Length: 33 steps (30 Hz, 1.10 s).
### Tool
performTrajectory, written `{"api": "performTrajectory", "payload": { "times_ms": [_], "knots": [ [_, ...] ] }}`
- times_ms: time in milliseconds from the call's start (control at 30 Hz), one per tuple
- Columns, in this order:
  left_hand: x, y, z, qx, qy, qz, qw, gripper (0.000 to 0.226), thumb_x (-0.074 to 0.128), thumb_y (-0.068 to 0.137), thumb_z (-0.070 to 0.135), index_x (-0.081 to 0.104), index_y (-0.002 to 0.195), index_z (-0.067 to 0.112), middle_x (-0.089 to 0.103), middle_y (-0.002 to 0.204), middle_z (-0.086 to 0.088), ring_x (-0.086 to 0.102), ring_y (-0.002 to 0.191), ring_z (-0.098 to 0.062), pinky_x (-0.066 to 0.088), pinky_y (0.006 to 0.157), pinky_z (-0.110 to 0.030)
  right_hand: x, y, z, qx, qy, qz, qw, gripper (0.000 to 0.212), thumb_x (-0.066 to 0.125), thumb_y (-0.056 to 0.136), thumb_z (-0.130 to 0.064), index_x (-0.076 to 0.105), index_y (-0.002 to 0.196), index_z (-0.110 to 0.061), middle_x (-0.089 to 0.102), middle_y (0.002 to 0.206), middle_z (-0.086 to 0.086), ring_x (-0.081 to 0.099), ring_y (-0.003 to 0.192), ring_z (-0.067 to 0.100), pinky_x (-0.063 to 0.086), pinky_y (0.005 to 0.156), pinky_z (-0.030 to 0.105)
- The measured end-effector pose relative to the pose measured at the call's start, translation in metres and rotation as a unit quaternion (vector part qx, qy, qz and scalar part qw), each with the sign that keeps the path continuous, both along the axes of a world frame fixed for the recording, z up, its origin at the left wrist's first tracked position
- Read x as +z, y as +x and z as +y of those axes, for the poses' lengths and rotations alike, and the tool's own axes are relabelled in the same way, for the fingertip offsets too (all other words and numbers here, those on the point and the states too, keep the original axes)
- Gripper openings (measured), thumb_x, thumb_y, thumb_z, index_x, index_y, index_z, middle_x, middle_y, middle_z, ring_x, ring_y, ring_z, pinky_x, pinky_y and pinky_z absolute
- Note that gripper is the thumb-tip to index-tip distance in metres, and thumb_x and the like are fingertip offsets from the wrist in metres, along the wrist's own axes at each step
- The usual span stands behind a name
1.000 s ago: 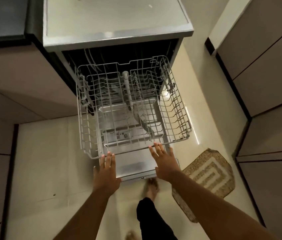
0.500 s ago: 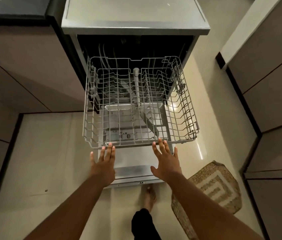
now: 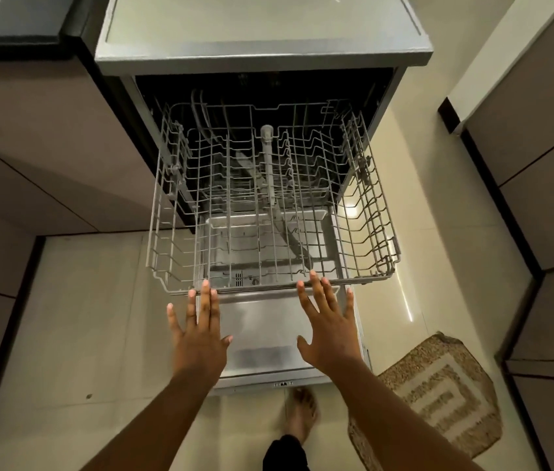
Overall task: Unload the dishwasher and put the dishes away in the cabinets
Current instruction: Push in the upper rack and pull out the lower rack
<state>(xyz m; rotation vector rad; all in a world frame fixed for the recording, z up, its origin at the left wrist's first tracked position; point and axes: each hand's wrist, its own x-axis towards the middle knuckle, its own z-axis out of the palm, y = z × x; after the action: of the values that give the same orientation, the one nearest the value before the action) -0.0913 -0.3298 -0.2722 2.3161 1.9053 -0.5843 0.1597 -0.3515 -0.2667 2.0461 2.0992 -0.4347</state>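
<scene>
**Empty rack out, both hands at its near rail**

The rack [image 3: 269, 212] is pulled out of the dishwasher [image 3: 262, 59] and hangs over the lowered door [image 3: 262, 328]. No dishes show in it; a grey spray arm [image 3: 270, 171] runs down its middle. Deeper inside the tub, curved rims at far left may be plates, but it is too dark to tell.

The left hand [image 3: 199, 338] and the right hand [image 3: 328, 329] are both flat, fingers straight and spread, gripping nothing. The fingertips of each reach the rack's near rail; whether they press on it or only overlap it cannot be told.

The rack looks like coated wire: light, stiff, open enough to snag a finger, and likely to glide on its rails. The near rail is the natural place to push or pull, with both hands apart as here so it runs straight. Any plates below would be heavier, breakable and perhaps damp, best gripped by the rim.

A small mark sits on the door's near edge and a label shows through the rack floor; neither is legible. A mat [image 3: 438, 396] lies on the floor at right.
</scene>
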Motion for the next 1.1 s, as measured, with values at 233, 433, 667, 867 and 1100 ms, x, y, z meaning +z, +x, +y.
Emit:
{"api": "performTrajectory", "payload": {
  "times_ms": [233,433,667,867,1100],
  "knots": [
    [0.002,0.005,0.075,-0.001,0.023,-0.032,0.999,0.105,0.043,0.090,0.066,-0.015,0.153,0.005,-0.027,0.161,-0.015,-0.015,0.150,-0.037,0.003,0.116,-0.067,-0.009,0.008,0.076,-0.002,0.047,0.016,0.999,0.115,0.062,0.075,-0.059,-0.014,0.156,-0.031,-0.024,0.164,0.001,-0.015,0.152,0.026,0.008,0.117,0.066],
    [0.008,0.017,0.169,-0.002,0.030,-0.024,0.999,0.107,0.029,0.089,0.074,-0.031,0.147,0.007,-0.041,0.154,-0.014,-0.027,0.146,-0.036,0.003,0.116,-0.067,-0.005,0.023,0.173,0.014,0.066,-0.002,0.998,0.118,0.063,0.076,-0.061,-0.020,0.155,-0.031,-0.030,0.161,0.001,-0.022,0.150,0.026,0.004,0.116,0.067],
    [0.008,0.015,0.259,-0.028,0.013,-0.037,0.999,0.116,0.040,0.084,0.076,-0.036,0.146,0.013,-0.044,0.153,-0.005,-0.028,0.147,-0.030,-0.006,0.118,-0.064,0.001,0.041,0.261,0.033,0.070,0.003,0.997,0.117,0.062,0.077,-0.059,-0.023,0.153,-0.032,-0.031,0.161,0.001,-0.023,0.150,0.024,-0.002,0.117,0.064],
    [0.025,0.031,0.342,-0.005,-0.044,-0.032,0.998,0.125,0.048,0.078,0.080,-0.030,0.149,0.013,-0.037,0.158,-0.003,-0.022,0.150,-0.028,0.002,0.121,-0.058,0.014,0.050,0.341,0.032,0.050,0.018,0.998,0.118,0.066,0.076,-0.059,-0.019,0.154,-0.033,-0.023,0.164,0.000,-0.018,0.151,0.022,-0.006,0.116,0.067],
    [0.032,0.050,0.394,0.044,-0.044,-0.077,0.995,0.138,0.062,0.071,0.079,-0.023,0.152,0.008,-0.037,0.157,-0.008,-0.004,0.153,-0.031,0.016,0.121,-0.054,0.007,0.051,0.398,0.040,0.045,0.080,0.995,0.119,0.067,0.076,-0.063,-0.018,0.154,-0.036,-0.023,0.164,-0.003,-0.020,0.151,0.021,-0.007,0.116,0.067]
  ]
}}
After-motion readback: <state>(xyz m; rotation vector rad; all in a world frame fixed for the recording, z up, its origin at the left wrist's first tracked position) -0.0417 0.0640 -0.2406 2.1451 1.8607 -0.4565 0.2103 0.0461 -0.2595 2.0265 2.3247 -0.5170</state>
